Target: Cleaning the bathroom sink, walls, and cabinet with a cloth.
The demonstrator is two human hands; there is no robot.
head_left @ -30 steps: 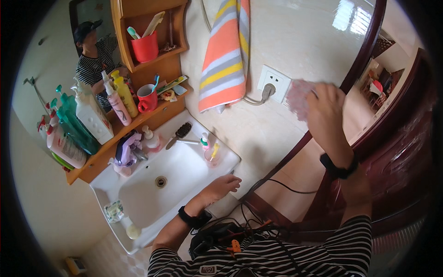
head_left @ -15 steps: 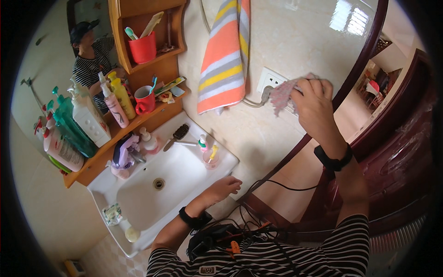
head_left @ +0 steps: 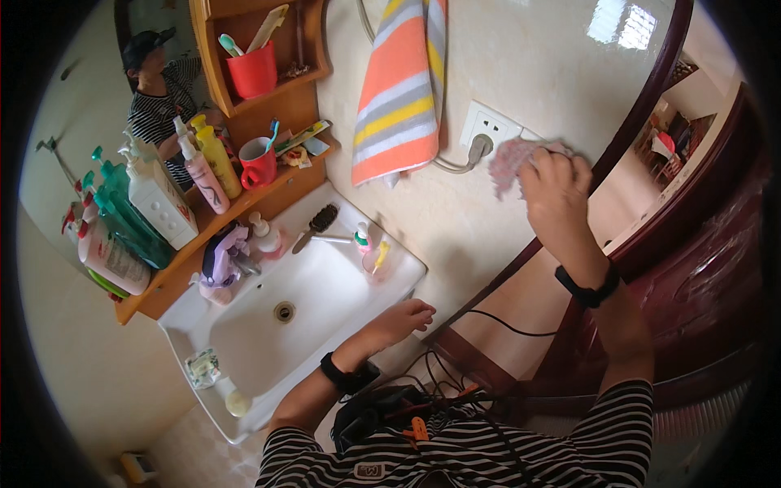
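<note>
My right hand [head_left: 557, 191] is raised to the tiled wall and closed on a crumpled pinkish-grey cloth [head_left: 509, 165]. The cloth lies against the wall just right of a white wall socket [head_left: 498, 124] and partly covers the panel beside it. A grey plug [head_left: 480, 148] sits in that socket, with its cord running left behind a striped towel [head_left: 397, 102]. Over the front right edge of the white sink [head_left: 325, 317] hovers my left hand [head_left: 403, 320]. Its fingers are loosely curled together, and nothing shows in them.
A wooden shelf [head_left: 215, 224] bears several pump bottles and a red mug [head_left: 257, 163]. On the sink rim stand a hairbrush [head_left: 317, 225], a soap pump [head_left: 264, 233] and a clear cup [head_left: 376, 262]. A dark door frame [head_left: 643, 98] borders the wall at right. Black cables [head_left: 431, 370] hang before my chest.
The view has shifted slightly. My right hand has drawn the cloth rightward off the socket, so the plug now shows fully. My left hand stays near the sink edge.
</note>
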